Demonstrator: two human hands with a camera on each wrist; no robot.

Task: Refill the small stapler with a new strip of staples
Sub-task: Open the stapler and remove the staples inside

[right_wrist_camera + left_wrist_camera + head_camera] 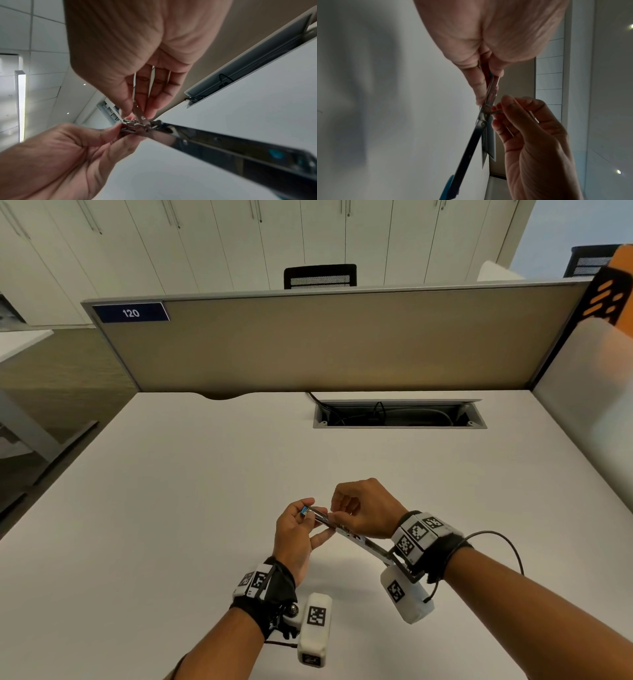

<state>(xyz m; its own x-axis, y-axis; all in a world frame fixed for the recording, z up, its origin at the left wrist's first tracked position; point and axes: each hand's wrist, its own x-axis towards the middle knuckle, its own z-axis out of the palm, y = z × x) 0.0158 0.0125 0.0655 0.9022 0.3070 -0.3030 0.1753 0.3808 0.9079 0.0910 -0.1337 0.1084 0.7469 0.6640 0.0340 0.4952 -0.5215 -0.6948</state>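
Stapler (346, 530) swung open, held above desk (171, 491), lower centre of frame. Left hand (298, 534) pinches its blue-tipped end; right hand (366, 515) fingertips pinch metal piece at the hinge, staples indistinct.

White counter (191, 481), matte top. Open cable tray (399, 424) recessed at far right w/ black cables inside; tan partition (308, 344) along far edge.

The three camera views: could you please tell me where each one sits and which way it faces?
Head: worn on the head, looking down at the desk; both forearms, left hand, right hand show.
Left wrist: looks along the left hand at the opened stapler.
Right wrist: looks along the right hand.
All share the stapler and both hands.
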